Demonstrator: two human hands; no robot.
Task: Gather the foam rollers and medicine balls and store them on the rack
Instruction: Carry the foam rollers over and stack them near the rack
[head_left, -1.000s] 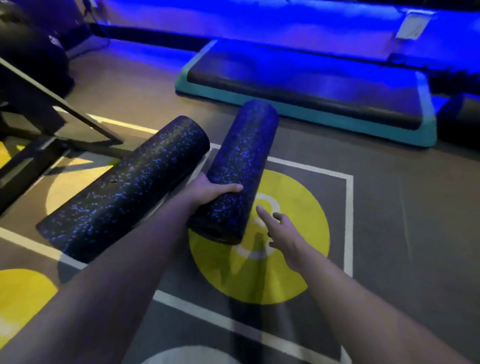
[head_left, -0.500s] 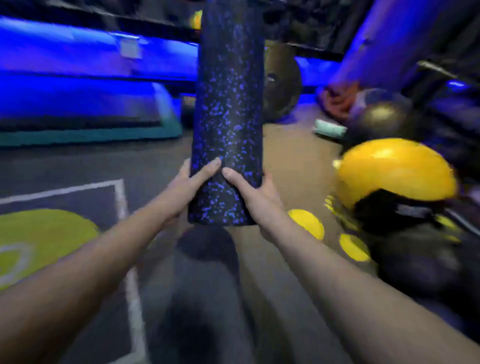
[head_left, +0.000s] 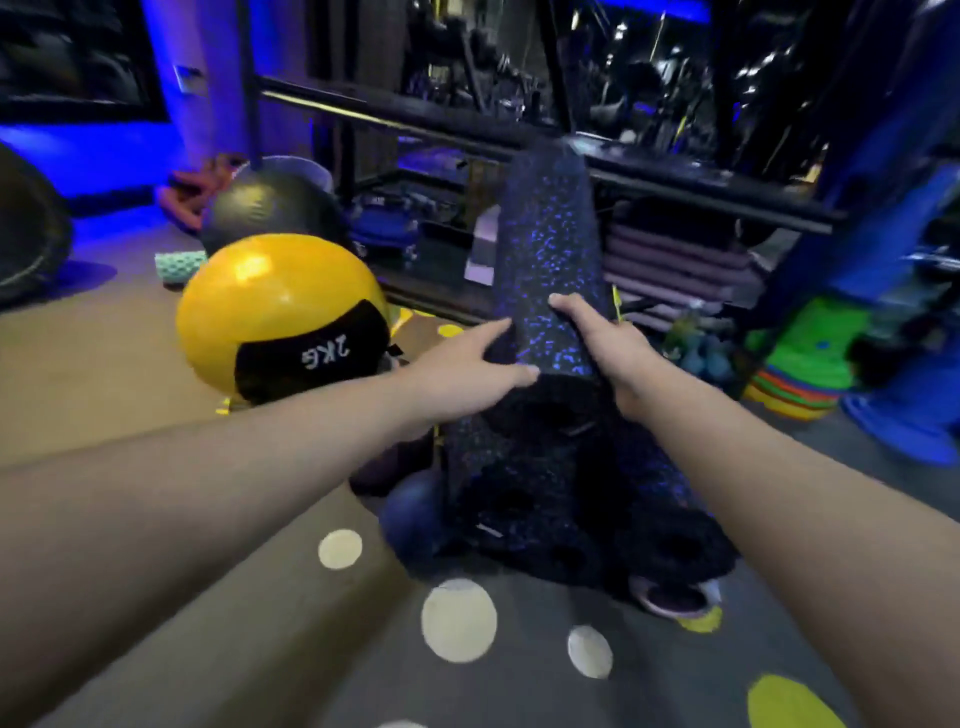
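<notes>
A black foam roller (head_left: 545, 249) flecked with blue points away from me toward the black metal rack (head_left: 415, 117). My left hand (head_left: 462, 369) holds its near end from the left, thumb at the end edge. My right hand (head_left: 608, 348) grips it from the right, fingers curled over the top. The roller's near end lies above a pile of similar rollers (head_left: 561, 509) whose round ends face me. A yellow and black medicine ball (head_left: 270, 296) marked 2KG sits on the floor to the left, with a black ball (head_left: 265, 208) behind it.
A small teal roller (head_left: 179, 266) lies on the floor at left. Folded mats (head_left: 675, 265) fill the rack's low shelf. Stacked coloured cones (head_left: 800, 364) stand at right. A dark blue ball (head_left: 410, 514) rests beside the roller pile.
I lifted the roller off the floor with both hands and turned right to the rack. It has gone from upright to tilted away, its near end now over the roller pile.
</notes>
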